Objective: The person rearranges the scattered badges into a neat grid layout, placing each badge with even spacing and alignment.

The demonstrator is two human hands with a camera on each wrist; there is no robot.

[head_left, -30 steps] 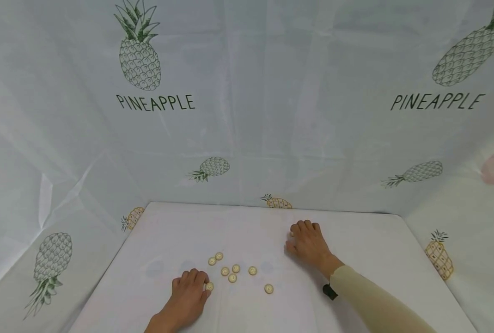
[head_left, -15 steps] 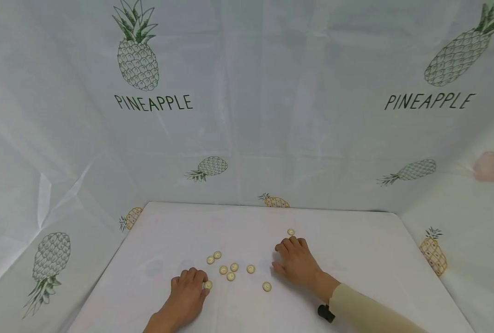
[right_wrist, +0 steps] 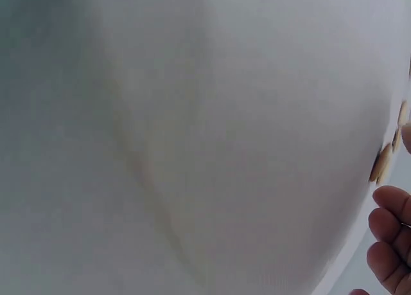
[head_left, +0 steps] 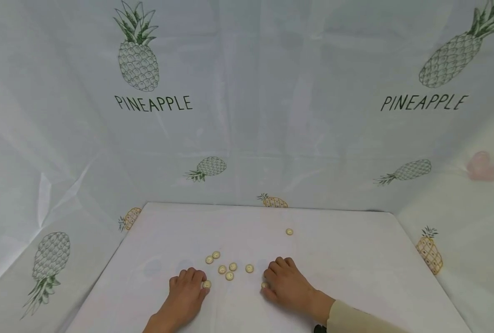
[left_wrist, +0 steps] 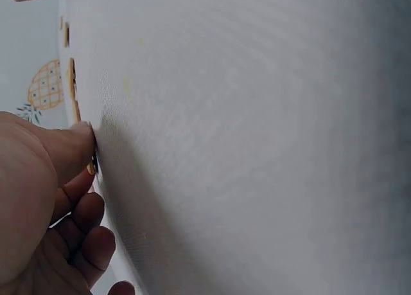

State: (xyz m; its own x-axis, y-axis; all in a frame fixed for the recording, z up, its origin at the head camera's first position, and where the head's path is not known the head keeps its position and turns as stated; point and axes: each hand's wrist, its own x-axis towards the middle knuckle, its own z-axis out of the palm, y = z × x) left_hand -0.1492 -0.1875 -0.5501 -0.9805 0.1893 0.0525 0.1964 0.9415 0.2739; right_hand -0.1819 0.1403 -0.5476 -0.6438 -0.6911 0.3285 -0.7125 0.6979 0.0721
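Thumb and forefinger of my left hand [head_left: 185,293] pinch a round pale wooden button [head_left: 207,284] on the white table. In the left wrist view the left thumb [left_wrist: 77,144] covers part of that button's edge. My right hand [head_left: 288,287] is low over the table, its thumb and fingers either side of another button [head_left: 264,285], which they partly hide. The right wrist view shows a gap between thumb and fingertips [right_wrist: 388,202], with a button [right_wrist: 381,164] seen edge-on there. Between the hands lie several more buttons, including one [head_left: 249,268] nearest the right hand.
A lone button [head_left: 289,231] lies farther back, right of centre. Two buttons sit side by side at the left, one being the rear button [head_left: 216,255]. The white table [head_left: 346,249] ends at a hanging sheet [head_left: 247,115] printed with pineapples. A dark band [head_left: 320,329] shows below the right sleeve.
My right hand has left the button at the back and come toward me and left, to the front right button. The left hand keeps its place on its button.
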